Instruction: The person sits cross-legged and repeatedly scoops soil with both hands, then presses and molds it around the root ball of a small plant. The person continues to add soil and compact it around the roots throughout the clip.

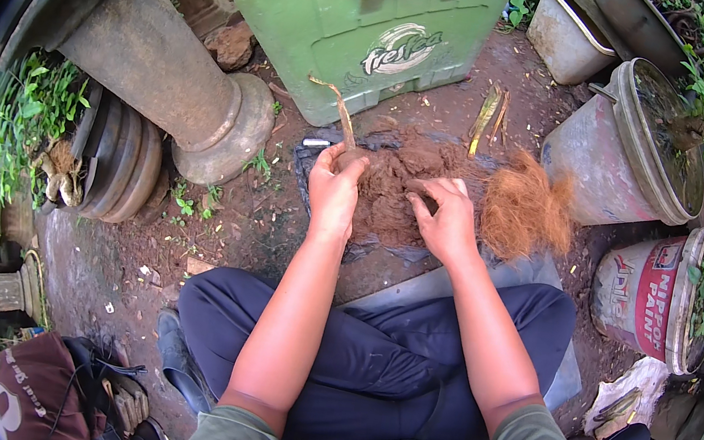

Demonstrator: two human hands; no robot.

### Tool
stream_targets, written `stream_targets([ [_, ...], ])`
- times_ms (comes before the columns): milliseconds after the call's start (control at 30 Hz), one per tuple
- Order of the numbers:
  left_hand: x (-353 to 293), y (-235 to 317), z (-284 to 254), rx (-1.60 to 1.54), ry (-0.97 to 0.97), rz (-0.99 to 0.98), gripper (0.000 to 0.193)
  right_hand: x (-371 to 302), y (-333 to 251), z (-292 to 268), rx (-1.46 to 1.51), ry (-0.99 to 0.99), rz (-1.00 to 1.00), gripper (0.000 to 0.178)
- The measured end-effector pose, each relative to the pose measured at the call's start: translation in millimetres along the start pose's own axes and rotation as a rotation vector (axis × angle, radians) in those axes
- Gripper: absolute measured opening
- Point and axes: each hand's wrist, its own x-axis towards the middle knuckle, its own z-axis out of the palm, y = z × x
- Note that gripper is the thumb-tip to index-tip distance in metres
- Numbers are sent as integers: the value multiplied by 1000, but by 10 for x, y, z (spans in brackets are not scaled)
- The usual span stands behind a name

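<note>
My left hand is closed around a lump of brown soil, and a dry, bent plant stalk sticks up out of it. To its right lies a heap of moist, fibrous brown soil on a black plastic sheet. My right hand is at the right side of this heap, its fingers curled and pinching at the soil; the fingertips are partly hidden. A loose tuft of orange-brown coconut fibre sits just right of my right hand.
Ahead stands a large green plastic box. A stone-like pedestal rises at the left. Right are a water-filled bucket and a red-and-white paint bucket. Strips of dry leaf lie beyond the soil. A brown bag is lower left.
</note>
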Motion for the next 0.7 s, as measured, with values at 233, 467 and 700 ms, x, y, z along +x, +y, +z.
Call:
stream_targets([
  [233, -31, -11, 49, 55, -34, 30, 57, 292, -216, 358, -173, -13, 87, 46],
  [467, -32, -1, 25, 62, -20, 15, 55, 709, -377, 440, -239, -237, 437, 37],
  [700, -38, -8, 42, 127, 2, 32, 53, 657, -332, 357, -160, -275, 448, 42],
])
